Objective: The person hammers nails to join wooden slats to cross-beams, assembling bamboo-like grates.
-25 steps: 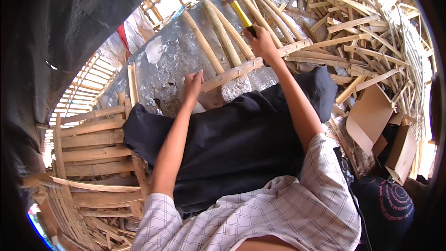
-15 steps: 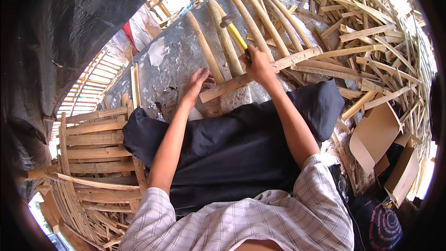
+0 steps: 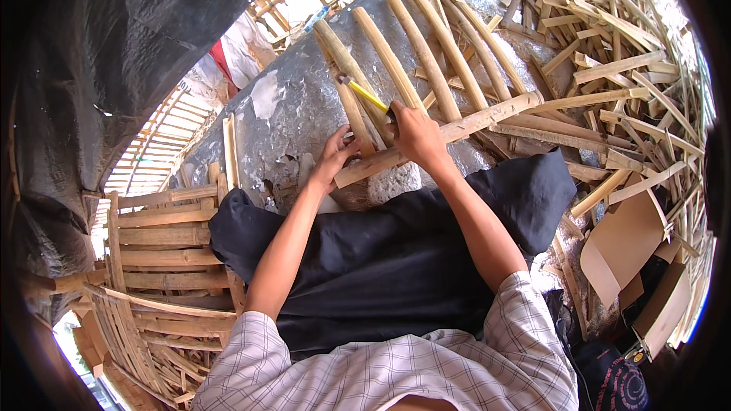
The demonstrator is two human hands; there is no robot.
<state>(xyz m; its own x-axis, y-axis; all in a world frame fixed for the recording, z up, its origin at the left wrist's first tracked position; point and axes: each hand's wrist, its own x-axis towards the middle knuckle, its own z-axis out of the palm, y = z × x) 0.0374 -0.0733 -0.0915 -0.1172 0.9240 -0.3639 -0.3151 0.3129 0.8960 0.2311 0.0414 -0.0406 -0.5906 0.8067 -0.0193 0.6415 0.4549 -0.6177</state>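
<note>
My right hand (image 3: 420,137) grips a hammer (image 3: 368,96) with a yellow handle, its head over the two leftmost sticks. Below that hand lies a round wooden crosspiece (image 3: 491,113), slanting across my lap's far side. Several bamboo sticks (image 3: 415,38) extend away from it like rake teeth. At the crosspiece's left end, my left hand (image 3: 333,158) has its fingers curled at the base of the leftmost stick (image 3: 352,116). The thicker second stick (image 3: 335,39) leans close to that one at the top. A pale stone block (image 3: 394,184) sits under the crosspiece.
Loose bamboo strips (image 3: 609,53) are heaped at the right. An open cardboard box (image 3: 624,247) stands nearer on that side. A slatted bamboo frame (image 3: 171,259) is at my left, and dark cloth (image 3: 381,274) covers my lap. Grey sheeting (image 3: 263,137) lies beyond.
The hammer has come down and to the left. The second stick's top has swung left toward the leftmost one. My left fingers have closed in at the leftmost stick's base.
</note>
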